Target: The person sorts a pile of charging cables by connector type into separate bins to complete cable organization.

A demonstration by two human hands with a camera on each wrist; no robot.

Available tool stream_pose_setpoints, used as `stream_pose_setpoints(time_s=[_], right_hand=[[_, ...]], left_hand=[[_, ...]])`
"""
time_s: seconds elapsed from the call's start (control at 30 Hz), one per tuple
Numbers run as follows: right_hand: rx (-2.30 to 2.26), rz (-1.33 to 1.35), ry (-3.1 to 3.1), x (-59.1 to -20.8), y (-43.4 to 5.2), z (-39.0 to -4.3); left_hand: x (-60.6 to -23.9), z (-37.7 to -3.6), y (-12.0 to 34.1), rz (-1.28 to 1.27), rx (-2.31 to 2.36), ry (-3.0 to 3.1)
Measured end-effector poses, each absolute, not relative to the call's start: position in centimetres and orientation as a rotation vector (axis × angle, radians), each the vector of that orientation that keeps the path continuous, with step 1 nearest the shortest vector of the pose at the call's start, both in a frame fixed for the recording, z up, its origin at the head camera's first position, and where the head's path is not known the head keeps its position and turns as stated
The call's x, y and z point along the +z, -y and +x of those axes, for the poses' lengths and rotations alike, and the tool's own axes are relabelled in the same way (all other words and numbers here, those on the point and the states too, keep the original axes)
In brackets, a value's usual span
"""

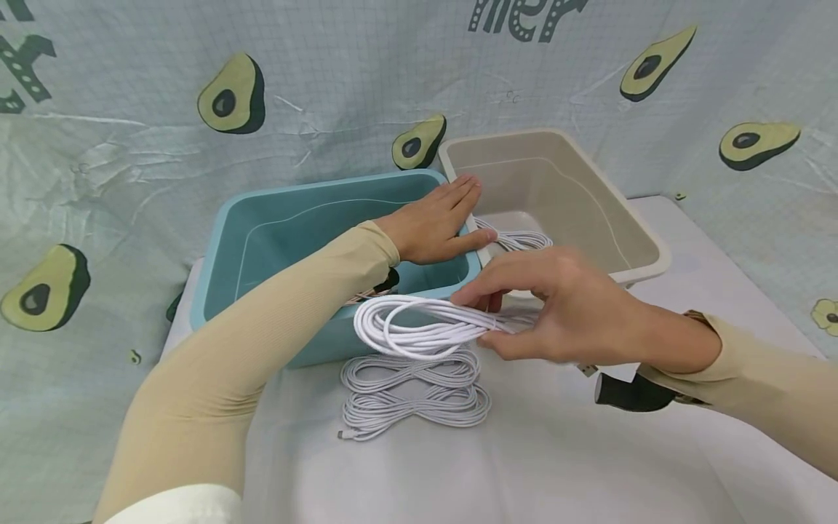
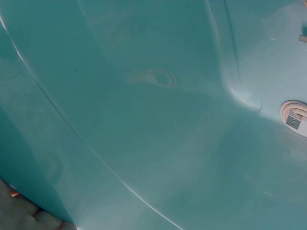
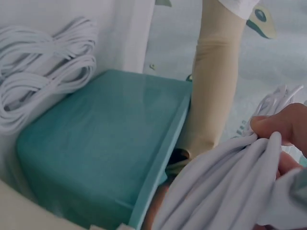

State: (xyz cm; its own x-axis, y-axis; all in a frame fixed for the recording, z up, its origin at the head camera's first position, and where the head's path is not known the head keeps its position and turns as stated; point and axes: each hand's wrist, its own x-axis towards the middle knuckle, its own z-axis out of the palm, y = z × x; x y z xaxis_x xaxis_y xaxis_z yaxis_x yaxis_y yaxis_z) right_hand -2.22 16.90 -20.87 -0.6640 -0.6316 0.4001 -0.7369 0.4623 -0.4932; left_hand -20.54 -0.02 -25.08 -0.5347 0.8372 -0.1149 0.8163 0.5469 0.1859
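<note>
My right hand [image 1: 576, 309] pinches a coiled white USB cable [image 1: 419, 327] between thumb and fingers, above the front corner of the blue-green bin [image 1: 314, 185]. The same coil [image 3: 216, 191] fills the lower part of the right wrist view. My left hand [image 1: 435, 222] lies with straight fingers over the adjoining rims of the blue-green bin and the beige bin [image 1: 644, 273]. Another white coiled cable [image 1: 524, 240] is inside the beige bin. Within the blue-green bin, the left wrist view shows a pale coiled cable [image 2: 287, 109] with a USB plug.
Two white cables [image 1: 419, 418], bundled in figure-eight loops, lie on the white-covered table [image 1: 556, 466] in front of the blue-green bin. An avocado-print sheet [image 1: 327, 80] hangs behind the bins. My left forearm crosses over the blue-green bin.
</note>
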Motion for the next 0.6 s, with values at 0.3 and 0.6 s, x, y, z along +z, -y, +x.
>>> stream_pose_setpoints(time_s=[0.3, 0.6], right_hand=[[1.116, 1.092, 2.519, -19.0, -18.0, -3.7], [1.103, 0.922, 2.565, -17.4, -19.1, -5.0]], left_hand=[[-25.0, -20.9, 0.2, 1.433, 0.107, -2.572], [-25.0, -20.6, 0.2, 1.427, 0.126, -2.559]])
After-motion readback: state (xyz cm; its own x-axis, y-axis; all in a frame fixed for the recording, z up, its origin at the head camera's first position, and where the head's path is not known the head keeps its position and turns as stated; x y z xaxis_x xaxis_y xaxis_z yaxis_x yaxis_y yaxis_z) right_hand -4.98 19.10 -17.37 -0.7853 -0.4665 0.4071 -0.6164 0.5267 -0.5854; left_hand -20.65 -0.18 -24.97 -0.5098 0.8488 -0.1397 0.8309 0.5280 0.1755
